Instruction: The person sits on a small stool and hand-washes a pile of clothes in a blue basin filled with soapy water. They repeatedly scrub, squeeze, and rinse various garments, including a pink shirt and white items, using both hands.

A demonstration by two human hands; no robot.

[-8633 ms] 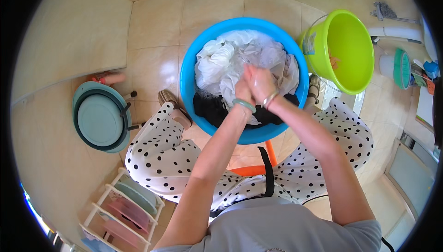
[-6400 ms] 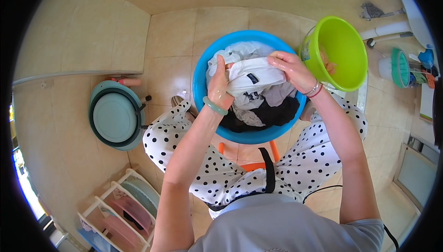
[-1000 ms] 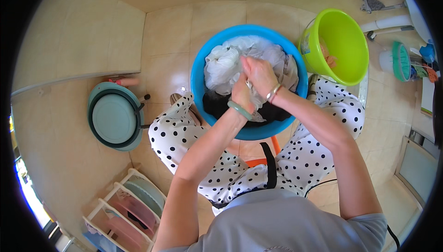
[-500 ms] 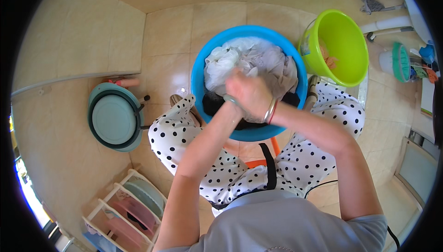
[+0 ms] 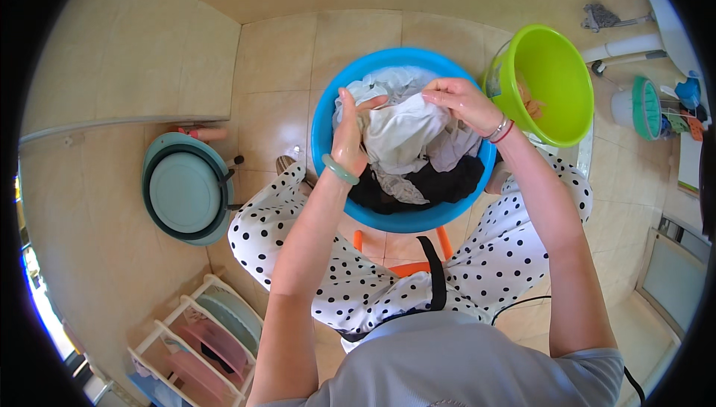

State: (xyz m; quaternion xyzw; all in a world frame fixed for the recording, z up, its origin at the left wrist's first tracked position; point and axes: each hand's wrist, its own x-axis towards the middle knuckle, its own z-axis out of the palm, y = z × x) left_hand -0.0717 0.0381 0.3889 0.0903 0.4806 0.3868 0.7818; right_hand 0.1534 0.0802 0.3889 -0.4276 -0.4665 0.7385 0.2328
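A blue basin (image 5: pixel 322 120) stands between my knees with wet laundry in it. White cloth (image 5: pixel 399 135) hangs from my right hand (image 5: pixel 462 105), which pinches its upper edge between thumb and fingers. At the left side of that cloth is my left hand (image 5: pixel 348 133), upright, thumb and fingers apart; its palm faces the cloth, and whether it touches cannot be made out. Sheer whitish fabric (image 5: pixel 399 77) lies at the basin's far side, and greyish fabric (image 5: pixel 456 146) to the right. Black clothing (image 5: pixel 444 185) fills the near part.
Right of the basin stands a lime-green bucket (image 5: pixel 556 79) with peach cloth (image 5: pixel 531 105) inside. A collapsible grey-green basin (image 5: pixel 186 239) hangs at the left wall, above a white rack (image 5: pixel 173 330) holding several basins. Under the blue basin shows an orange stool or stand (image 5: pixel 445 243).
My hands were clasped together over the laundry, blurred by motion. They have come apart, left hand to the left and right hand to the right, with the white cloth now spread from the right.
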